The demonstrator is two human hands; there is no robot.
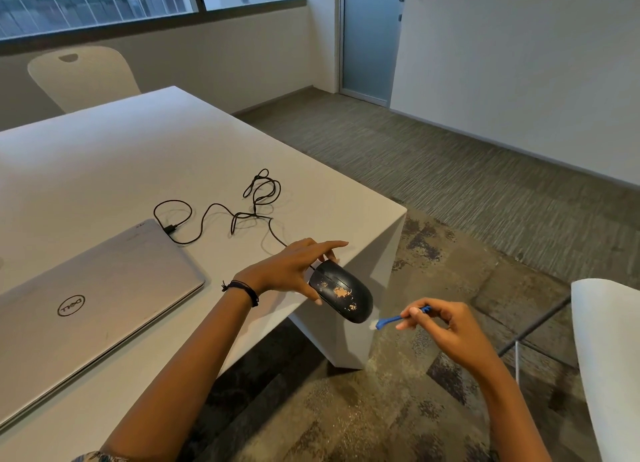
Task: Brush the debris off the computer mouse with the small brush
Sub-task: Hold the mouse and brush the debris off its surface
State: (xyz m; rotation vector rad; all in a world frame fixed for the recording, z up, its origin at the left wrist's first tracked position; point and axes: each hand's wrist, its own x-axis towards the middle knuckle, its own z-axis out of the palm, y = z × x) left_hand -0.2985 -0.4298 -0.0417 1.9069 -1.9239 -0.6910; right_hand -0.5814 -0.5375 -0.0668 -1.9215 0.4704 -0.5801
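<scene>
My left hand [292,269] holds a black wired computer mouse [341,294] tilted in the air just past the table's front right corner, thumb under one side and fingers on the other. Tan crumbs of debris [341,293] speckle the mouse's top. My right hand [445,326] pinches a small blue brush [398,319] by its handle. The brush's white bristle tip points left and sits just off the lower end of the mouse, a small gap between them.
The mouse's black cable [242,212] lies looped on the white table [138,156]. A shut silver laptop [79,299] rests at the left. A white chair [83,77] stands behind the table, another white chair [609,350] at the right. Patterned carpet lies below.
</scene>
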